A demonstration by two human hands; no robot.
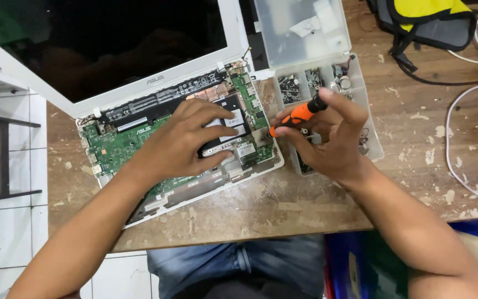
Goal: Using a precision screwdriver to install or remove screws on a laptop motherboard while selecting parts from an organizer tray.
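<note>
A worn wooden surface [305,205], flecked with pale paint, carries everything, and the person sits at its near edge so both forearms can reach across it.

The largest thing on it is an opened white laptop [139,72] toward the far left corner. Its dark screen leans back and its bottom shell faces up with the cover off, which leaves the green circuit board [117,147] and a long black battery strip along the hinge exposed from above.

Just right of the laptop, near the far edge, a clear plastic parts box [360,105] lies with its lid flipped open. Its compartments hold small screws and bits, close beside the working hand, apparently so they can be picked up easily.

A black and yellow bag [432,19] and loose white cables [460,144] lie at the far right corner and right edge, well apart from the laptop.

The left hand [186,141] lies flat on the board, fingers spread and pressing a black rectangular part [233,119]; it looks meant to steady that part and the shell. These fingers grip nothing.

The right hand [330,135] closes its fingers around an orange and black screwdriver [300,114], held slanted with its tip pointing down at the right edge of the board. The index finger rides on the handle's black cap, likely to press down while the other fingers turn it.
</note>
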